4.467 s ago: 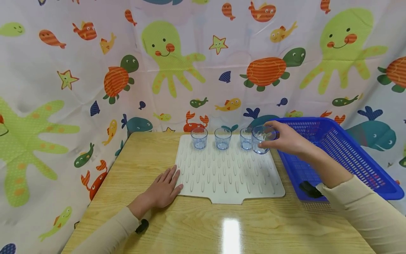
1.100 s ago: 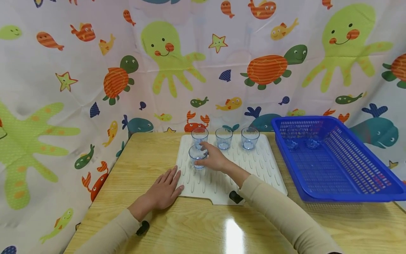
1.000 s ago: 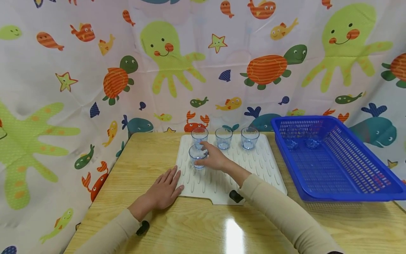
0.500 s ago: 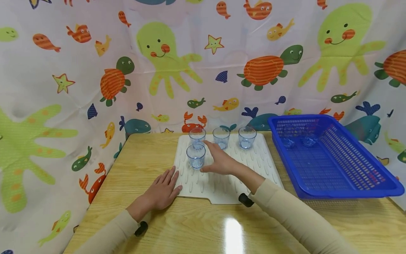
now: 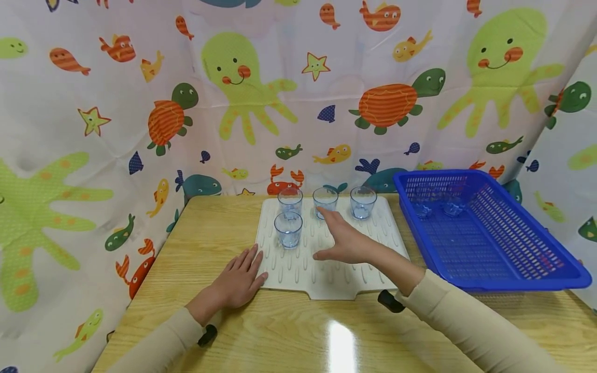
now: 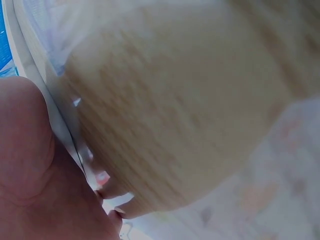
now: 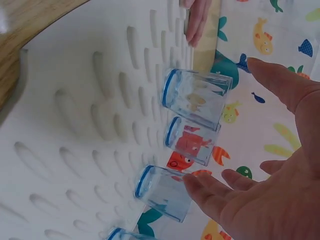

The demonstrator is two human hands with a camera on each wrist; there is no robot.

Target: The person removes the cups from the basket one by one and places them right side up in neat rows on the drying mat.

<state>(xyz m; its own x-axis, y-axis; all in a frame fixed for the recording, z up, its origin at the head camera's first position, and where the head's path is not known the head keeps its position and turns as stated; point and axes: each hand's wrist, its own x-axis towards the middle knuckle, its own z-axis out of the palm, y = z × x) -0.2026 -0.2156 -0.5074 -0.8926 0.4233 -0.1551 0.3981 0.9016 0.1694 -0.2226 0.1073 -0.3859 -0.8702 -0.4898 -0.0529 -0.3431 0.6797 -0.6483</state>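
On a white board with oval dimples (image 5: 289, 280) stand several blue-tinted drinking glasses. Three form a back row: a left glass (image 5: 290, 197), a middle glass (image 5: 322, 196) and a right glass (image 5: 363, 203). One more glass (image 5: 288, 233) stands in front of the left one. My right hand (image 5: 347, 241) hovers over the board to the right of that front glass, thumb and fingers spread, holding nothing. In the right wrist view its fingertips overlap a glass (image 7: 165, 192). My left hand (image 5: 239, 280) lies flat at the board's left edge, fingers straight.
A blue plastic basket (image 5: 513, 284) stands to the right of the board, with two glasses in its far left corner, a left one (image 5: 422, 210) and a right one (image 5: 452, 207). The wooden table (image 5: 280, 331) meets a sea-animal curtain (image 5: 289, 129) at the back and sides.
My right hand carried a glass leftward from beside the basket, set it in front of the back-left glass, let go and drew back to the right. My left hand has stayed in place.
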